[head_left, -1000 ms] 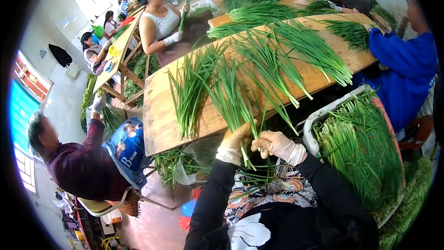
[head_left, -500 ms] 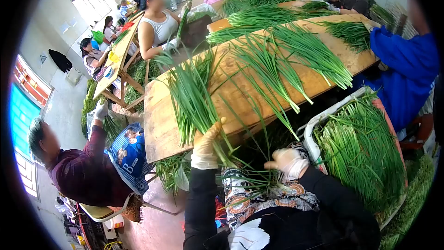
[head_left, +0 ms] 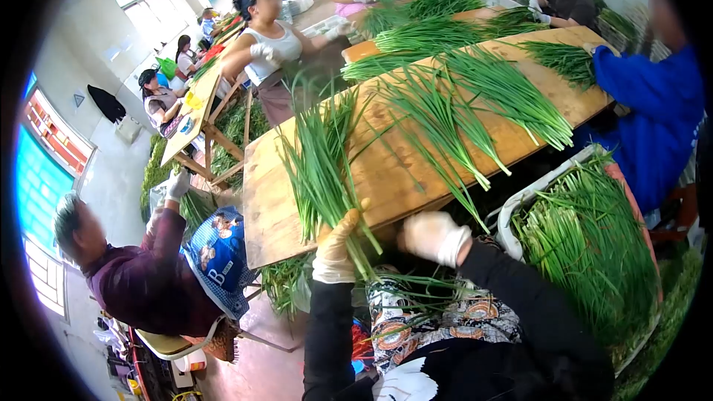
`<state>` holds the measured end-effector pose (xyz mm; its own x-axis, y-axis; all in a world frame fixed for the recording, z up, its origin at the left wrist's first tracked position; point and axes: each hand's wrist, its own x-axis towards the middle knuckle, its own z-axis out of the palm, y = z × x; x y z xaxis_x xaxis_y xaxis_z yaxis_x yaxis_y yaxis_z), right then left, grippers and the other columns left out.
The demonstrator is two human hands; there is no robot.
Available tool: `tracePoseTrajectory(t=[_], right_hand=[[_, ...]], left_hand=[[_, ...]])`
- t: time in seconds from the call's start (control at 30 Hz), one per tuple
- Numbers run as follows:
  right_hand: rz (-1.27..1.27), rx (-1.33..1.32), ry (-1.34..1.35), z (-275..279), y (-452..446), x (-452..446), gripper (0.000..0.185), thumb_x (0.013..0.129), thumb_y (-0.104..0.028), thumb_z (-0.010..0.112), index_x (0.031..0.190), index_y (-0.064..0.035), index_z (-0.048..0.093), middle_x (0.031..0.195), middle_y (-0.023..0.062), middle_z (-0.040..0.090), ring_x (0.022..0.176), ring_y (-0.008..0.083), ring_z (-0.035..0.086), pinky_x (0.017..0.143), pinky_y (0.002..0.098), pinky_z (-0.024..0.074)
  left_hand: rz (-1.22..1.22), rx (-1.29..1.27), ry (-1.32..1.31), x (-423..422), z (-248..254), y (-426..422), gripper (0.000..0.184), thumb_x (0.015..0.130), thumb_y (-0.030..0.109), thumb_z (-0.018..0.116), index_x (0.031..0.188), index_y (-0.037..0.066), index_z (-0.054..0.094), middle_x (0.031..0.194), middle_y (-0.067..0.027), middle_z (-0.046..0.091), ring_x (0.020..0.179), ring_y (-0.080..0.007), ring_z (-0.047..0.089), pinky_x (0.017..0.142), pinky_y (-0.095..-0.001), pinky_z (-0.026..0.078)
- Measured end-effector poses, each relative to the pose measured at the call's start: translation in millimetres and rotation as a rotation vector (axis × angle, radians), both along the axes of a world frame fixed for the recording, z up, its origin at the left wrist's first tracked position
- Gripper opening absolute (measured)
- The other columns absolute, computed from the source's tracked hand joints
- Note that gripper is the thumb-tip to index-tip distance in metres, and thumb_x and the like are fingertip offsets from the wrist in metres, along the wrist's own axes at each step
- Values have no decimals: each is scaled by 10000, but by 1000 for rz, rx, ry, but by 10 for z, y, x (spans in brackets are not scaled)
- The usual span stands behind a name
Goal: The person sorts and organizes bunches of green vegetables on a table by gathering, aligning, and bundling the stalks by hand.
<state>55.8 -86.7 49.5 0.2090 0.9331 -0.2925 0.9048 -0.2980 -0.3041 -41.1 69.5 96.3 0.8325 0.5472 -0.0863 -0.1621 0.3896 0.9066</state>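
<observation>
My left hand [head_left: 338,249], in a pale glove, is closed around a bunch of Chinese chives [head_left: 324,182] at the table's near edge. The bunch's stems stick out below my fist and its leaves point away over the board. My right hand [head_left: 434,238], also gloved, is near the table edge to the right of that bunch; it is blurred, so its fingers cannot be made out. Loose chive leaves [head_left: 416,293] lie across my patterned trousers. More chives [head_left: 438,126] are spread on the wooden table [head_left: 386,178] ahead.
A white crate [head_left: 548,180] heaped with chives stands at my right. A person in blue sleeves [head_left: 646,111] sits beyond it. At left sits a person in a dark purple top [head_left: 145,267]. Across the table a person in a white top [head_left: 278,48] stands; others work behind.
My right hand has moved up and left, from above my lap to the table edge. My left hand keeps its hold on the chives. The person in white has turned and moved their hands.
</observation>
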Motion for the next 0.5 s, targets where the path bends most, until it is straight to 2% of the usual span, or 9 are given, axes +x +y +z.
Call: tracePoseTrajectory(t=[0.07, 0.1, 0.17, 0.2, 0.27, 0.33, 0.4, 0.47, 0.5], right_hand=[[-195, 530, -443, -32, 191, 397, 244, 780, -274, 525, 726, -48, 596, 685, 100, 563, 672, 237, 570, 568, 325, 457], [-416, 569, -368, 181, 289, 552, 290, 784, -312, 528, 863, -35, 559, 715, 97, 541, 672, 237, 551, 571, 332, 448], [-497, 549, -436, -10, 488, 877, 335, 782, -288, 544, 955, -5, 494, 880, 154, 531, 787, 273, 553, 654, 341, 472], [-490, 489, -342, -164, 522, 936, 271, 815, -222, 483, 970, 1, 489, 901, 144, 535, 821, 276, 558, 675, 343, 479], [-473, 241, -176, -107, 543, 827, 202, 827, -129, 416, 971, 2, 467, 920, 126, 536, 838, 260, 561, 654, 340, 483], [-196, 172, -478, -79, 162, 426, 169, 804, -90, 353, 899, -34, 481, 881, 120, 540, 833, 208, 552, 670, 275, 470], [-99, 338, -151, -348, -217, 157, 190, 787, -152, 404, 899, -51, 520, 859, 124, 552, 814, 221, 558, 677, 288, 460], [211, 110, 443, -100, -461, 104, 165, 798, -142, 487, 858, -19, 579, 801, 129, 595, 710, 224, 590, 632, 287, 468], [-17, 190, 782, -67, -527, 110, 167, 810, -138, 489, 882, -15, 576, 798, 111, 600, 705, 193, 588, 613, 271, 463]], left_hand=[[-33, -118, -5, 32, -68, -7, 419, 716, 201, 664, 1054, 12, 505, 955, -89, 609, 584, -74, 499, 512, -186, 401], [-40, -105, 17, 77, -71, -19, 400, 717, 206, 666, 1032, 9, 518, 956, -91, 609, 572, -75, 494, 508, -186, 399], [-24, -97, 58, 148, -44, -91, 367, 717, 220, 670, 977, -8, 547, 842, -69, 619, 550, -80, 478, 501, -191, 392], [-43, -64, 66, 186, -130, -62, 337, 713, 184, 669, 946, -29, 551, 704, -43, 579, 547, -97, 476, 496, -198, 391], [-53, -85, 44, 257, -190, -100, 333, 700, 151, 669, 942, -41, 543, 639, -30, 520, 548, -118, 477, 500, -212, 396], [-77, -96, 62, 261, -137, -162, 322, 689, 153, 671, 905, -52, 546, 700, -47, 547, 564, -126, 477, 528, -226, 406], [-152, -197, 88, 255, -280, -137, 291, 694, 140, 668, 894, -44, 565, 756, -55, 580, 584, -111, 480, 537, -212, 406], [-191, -211, 112, 271, -316, -193, 277, 701, 133, 663, 899, -38, 573, 784, -58, 590, 591, -103, 480, 539, -207, 405], [-234, -218, 138, 282, -335, -235, 263, 708, 127, 658, 904, -31, 581, 813, -61, 601, 597, -95, 480, 542, -201, 404]])
